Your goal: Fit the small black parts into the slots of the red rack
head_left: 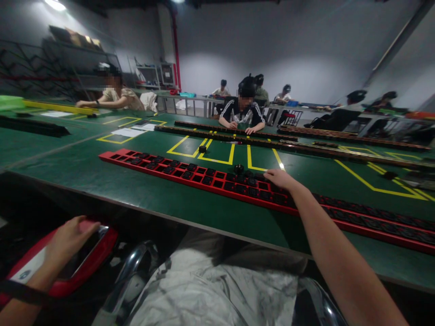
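A long red tray [142,168] with rows of small black parts lies across the green table [112,185] in front of me. My right hand [280,178] reaches out and rests palm down on the tray near its middle, fingers pressed together over the black parts; what they hold, if anything, is hidden. One loose black part [239,168] sits just behind the tray, to the left of that hand. Below the table edge at the lower left, my left hand [68,240] lies on a red bin [98,256], fingers curled on its rim.
Yellow tape outlines [217,159] mark the table beyond the tray, with a small black part [202,148] on them. Further long dark trays [238,138] lie across the far side. A person in a dark striped top [242,115] works opposite, another [117,95] at the far left.
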Available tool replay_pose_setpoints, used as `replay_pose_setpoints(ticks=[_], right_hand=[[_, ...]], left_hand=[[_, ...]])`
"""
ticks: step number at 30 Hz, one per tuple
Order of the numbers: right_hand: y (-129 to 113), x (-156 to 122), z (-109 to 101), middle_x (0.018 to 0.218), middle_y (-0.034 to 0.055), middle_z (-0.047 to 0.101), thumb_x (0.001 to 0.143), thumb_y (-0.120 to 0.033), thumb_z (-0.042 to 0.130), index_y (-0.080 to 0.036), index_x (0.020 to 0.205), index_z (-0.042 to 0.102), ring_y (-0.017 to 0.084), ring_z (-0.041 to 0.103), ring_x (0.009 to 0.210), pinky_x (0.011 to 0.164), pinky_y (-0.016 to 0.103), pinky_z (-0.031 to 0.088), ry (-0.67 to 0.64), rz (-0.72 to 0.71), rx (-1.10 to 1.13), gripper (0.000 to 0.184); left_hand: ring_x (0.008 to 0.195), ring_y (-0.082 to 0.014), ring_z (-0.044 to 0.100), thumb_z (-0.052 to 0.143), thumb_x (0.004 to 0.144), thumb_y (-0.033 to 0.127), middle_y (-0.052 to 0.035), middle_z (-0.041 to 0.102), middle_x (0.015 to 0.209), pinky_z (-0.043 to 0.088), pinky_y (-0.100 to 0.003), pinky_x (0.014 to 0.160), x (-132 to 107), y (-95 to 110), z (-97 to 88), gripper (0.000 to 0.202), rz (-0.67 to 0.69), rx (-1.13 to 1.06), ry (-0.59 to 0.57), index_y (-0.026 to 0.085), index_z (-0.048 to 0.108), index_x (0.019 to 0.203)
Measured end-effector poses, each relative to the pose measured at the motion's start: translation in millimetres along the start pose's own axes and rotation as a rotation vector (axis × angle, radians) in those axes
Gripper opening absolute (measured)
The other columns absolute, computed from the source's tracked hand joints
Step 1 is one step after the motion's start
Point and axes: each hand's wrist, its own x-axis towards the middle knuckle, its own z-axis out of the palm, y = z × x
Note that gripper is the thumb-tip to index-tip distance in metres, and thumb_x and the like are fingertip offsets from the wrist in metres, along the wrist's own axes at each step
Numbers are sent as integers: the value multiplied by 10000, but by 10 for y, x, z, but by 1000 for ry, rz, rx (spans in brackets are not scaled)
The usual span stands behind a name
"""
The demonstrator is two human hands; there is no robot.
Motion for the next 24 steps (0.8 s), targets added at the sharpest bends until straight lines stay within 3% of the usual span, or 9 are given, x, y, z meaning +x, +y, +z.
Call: replay_pose_setpoints(ticks=[4,7,11,14,17,21,24], right_hand=[[13,12,11,1173,122,707,967,-371,435,-163,1086,731,257,653,1058,916,311,484,4,7,6,380],[26,16,18,1167,122,709,969,-374,431,-166,1088,731,262,654,1059,919,319,485,2,7,11,383],[40,17,29,1146,118,716,974,-372,428,-169,1080,731,256,661,1040,909,312,486,-6,-11,53,380],[40,13,30,1165,134,706,975,-375,427,-153,1082,729,261,657,1057,920,315,481,-3,-5,62,390],[36,8,25,1176,137,700,978,-376,421,-152,1083,726,262,652,1070,923,315,477,1,-9,47,393],[49,20,30,1124,126,716,985,-378,405,-160,1043,729,250,662,1029,884,303,483,-19,-14,52,394],[68,34,45,1136,135,709,981,-382,418,-151,1032,727,259,653,1042,887,309,476,-16,-21,52,388]], left_hand=[[1083,-309,606,291,888,549,-168,637,1182,493,-404,905,264,347,-435,517,-47,-88,228,169,555,1119],[1130,-278,544,333,903,451,-154,621,1150,428,-413,1009,488,711,-711,441,77,-144,410,143,574,1107],[1177,-259,489,395,921,415,-148,574,1188,386,-404,1053,732,1359,-920,435,301,-235,429,92,564,1159],[1153,-240,502,450,911,371,-125,586,1168,379,-382,1061,916,1939,-906,374,507,-349,352,104,572,1144],[1160,-240,504,494,886,328,-126,578,1194,375,-374,1068,1149,2546,-763,346,641,-467,301,126,567,1158],[1197,-266,496,556,865,344,-168,540,1278,378,-389,1058,1518,3299,-563,480,707,-471,166,98,515,1276],[1244,-266,473,556,873,324,-212,502,1366,355,-354,1068,1793,3744,-498,578,752,-344,71,41,445,1365]])
